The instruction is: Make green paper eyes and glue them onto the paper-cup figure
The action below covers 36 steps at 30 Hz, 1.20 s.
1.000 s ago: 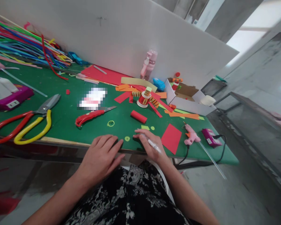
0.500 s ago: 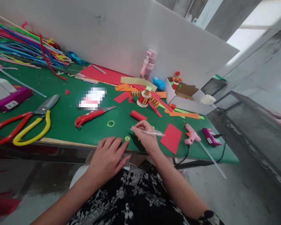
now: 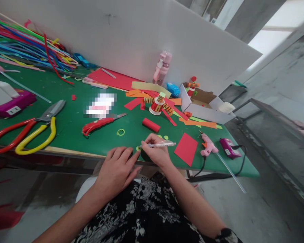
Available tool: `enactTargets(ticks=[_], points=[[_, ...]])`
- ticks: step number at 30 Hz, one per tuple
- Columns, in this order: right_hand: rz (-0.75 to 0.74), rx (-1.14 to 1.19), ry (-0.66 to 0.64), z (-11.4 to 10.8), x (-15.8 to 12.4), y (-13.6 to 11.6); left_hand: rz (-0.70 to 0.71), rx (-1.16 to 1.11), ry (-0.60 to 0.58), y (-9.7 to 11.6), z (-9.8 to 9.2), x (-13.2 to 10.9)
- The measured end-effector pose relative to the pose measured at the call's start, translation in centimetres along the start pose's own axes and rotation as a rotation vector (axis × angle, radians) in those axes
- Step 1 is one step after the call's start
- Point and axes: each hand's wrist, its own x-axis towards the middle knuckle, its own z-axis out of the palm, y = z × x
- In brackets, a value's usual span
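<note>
My right hand (image 3: pixel 156 151) is closed around a clear pen (image 3: pixel 163 144), its tip down at a small yellow-green paper disc (image 3: pixel 138 148). My left hand (image 3: pixel 118 167) lies flat at the table's front edge, fingers stretched out, the index fingertip touching that disc. Beyond the hands are a red paper roll (image 3: pixel 151 125) and a thin green paper ring (image 3: pixel 120 132). A second green disc (image 3: pixel 166 137) lies just past my right hand. To its right is a red paper sheet (image 3: pixel 185 149). Farther back stands a small red-and-white paper figure (image 3: pixel 157 106) with folded arms.
Left are large scissors (image 3: pixel 47 118), a red utility knife (image 3: pixel 98 125) and a heap of coloured pipe cleaners (image 3: pixel 27 50). Right are a pink glue gun (image 3: pixel 208 143), a purple power strip (image 3: pixel 229 147) and a white box (image 3: pixel 205 109). Behind stands a pink bottle (image 3: pixel 162 67).
My right hand has lowered and the pen tip has come onto the green disc. The second disc behind it shows more fully. My left hand has stayed in place.
</note>
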Motion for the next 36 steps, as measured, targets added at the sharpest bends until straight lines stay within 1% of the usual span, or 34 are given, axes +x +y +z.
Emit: enactTargets(ticks=[6, 12, 24, 31, 36], points=[[-0.018, 0.004, -0.016, -0.05, -0.06, -0.02, 0.006, 0.003, -0.001, -0.08, -0.08, -0.01], [-0.007, -0.026, -0.020, 0.00, 0.01, -0.01, 0.006, 0.011, 0.004, -0.04, -0.10, 0.00], [0.001, 0.002, -0.044, -0.09, 0.08, -0.16, -0.001, -0.002, -0.019, -0.10, 0.00, -0.02], [-0.009, 0.002, -0.053, -0.13, 0.04, -0.24, 0.014, 0.005, -0.009, -0.20, -0.07, -0.08], [-0.009, 0.005, -0.057, -0.13, 0.03, -0.11, -0.006, -0.013, -0.026, -0.15, -0.04, -0.02]])
